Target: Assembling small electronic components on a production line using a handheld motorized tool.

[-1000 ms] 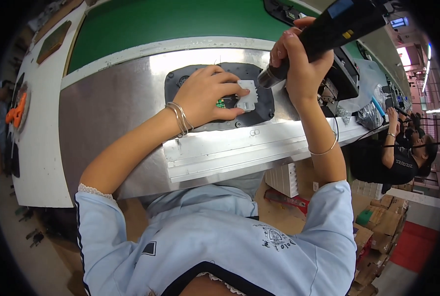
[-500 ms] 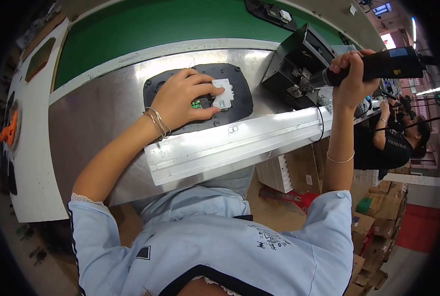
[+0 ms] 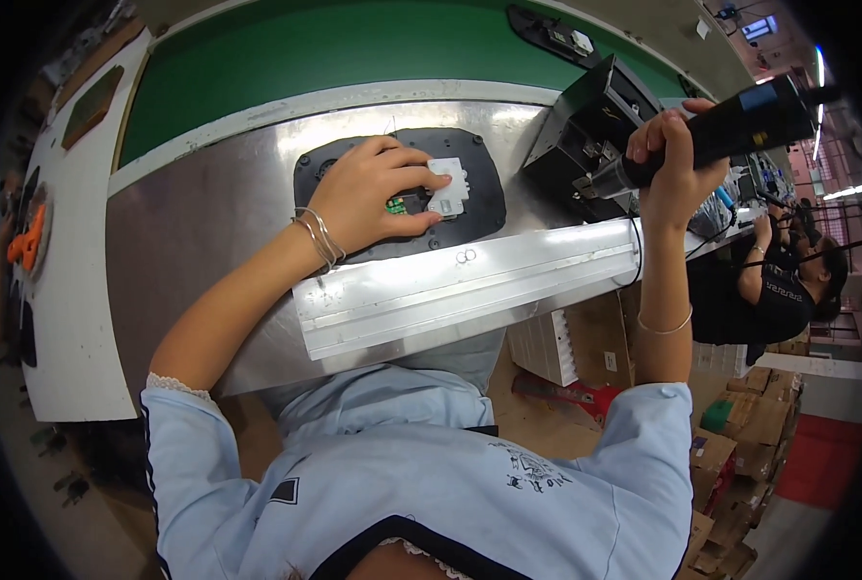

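Note:
My left hand (image 3: 368, 193) rests over a black plastic panel (image 3: 487, 188) lying on the metal bench. Its thumb and forefinger hold a white plastic module (image 3: 450, 184) by its edges on top of that panel. Part of a green circuit board (image 3: 396, 206) shows under the palm. My right hand (image 3: 680, 172) is wrapped round a black electric screwdriver (image 3: 755, 121), raised and slanting down to the left. The tool's metal nose sits at the metal fittings on the front of a black box (image 3: 568, 118); its very tip is hard to make out.
A long silvery metal rail (image 3: 469, 285) runs along the bench's near edge, with two small rings (image 3: 466, 256) on it. Beyond, on the green surface, lies another black panel (image 3: 552, 37). A co-worker in black (image 3: 769, 290) is at far right. Cardboard boxes (image 3: 730, 464) are stacked below.
The screwdriver has moved down and left, its nose closer to the black box's metal fittings. My left hand keeps its hold on the white module. The whole view has shifted slightly.

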A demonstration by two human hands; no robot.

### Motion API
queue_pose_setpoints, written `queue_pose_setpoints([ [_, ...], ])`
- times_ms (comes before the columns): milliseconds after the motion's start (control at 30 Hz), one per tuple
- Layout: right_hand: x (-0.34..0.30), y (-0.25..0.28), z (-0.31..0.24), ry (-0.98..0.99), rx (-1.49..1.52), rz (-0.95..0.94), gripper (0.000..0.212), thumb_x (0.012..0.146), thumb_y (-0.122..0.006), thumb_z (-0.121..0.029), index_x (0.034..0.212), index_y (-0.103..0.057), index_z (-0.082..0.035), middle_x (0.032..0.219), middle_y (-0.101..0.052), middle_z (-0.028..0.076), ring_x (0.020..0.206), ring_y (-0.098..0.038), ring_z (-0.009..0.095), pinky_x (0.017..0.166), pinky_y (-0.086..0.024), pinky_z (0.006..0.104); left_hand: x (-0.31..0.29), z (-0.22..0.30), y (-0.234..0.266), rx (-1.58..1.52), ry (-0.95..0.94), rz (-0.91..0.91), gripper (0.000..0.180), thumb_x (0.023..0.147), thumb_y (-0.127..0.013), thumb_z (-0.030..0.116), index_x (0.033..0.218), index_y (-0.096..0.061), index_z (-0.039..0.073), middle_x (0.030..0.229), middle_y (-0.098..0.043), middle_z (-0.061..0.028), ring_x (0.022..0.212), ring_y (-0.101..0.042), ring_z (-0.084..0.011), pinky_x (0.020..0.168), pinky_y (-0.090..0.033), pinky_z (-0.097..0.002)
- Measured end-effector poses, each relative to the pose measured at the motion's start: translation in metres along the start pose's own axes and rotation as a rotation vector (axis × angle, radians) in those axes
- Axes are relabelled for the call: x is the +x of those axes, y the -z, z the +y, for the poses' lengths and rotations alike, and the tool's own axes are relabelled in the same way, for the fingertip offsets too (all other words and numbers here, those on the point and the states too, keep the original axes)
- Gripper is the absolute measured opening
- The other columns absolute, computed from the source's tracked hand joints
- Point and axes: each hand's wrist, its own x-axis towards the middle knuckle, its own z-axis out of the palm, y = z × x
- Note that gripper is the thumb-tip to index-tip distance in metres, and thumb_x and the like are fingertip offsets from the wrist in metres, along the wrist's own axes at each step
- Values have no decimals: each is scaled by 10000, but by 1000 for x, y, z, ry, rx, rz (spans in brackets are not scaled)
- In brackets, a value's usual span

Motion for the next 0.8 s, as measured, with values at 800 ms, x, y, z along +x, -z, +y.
queue_pose_setpoints([
  [800,-29,-90,26,-69,274,-148,224,854,-554,1,1059,-467,-17,650,-471,72,466,-451,143,441,-422,304,-1,-5,-5,29,-15,-7,358,743,-708,463,1015,-723,231,1115,-649,-3,1058,-548,-229,895,-464,-371],
])
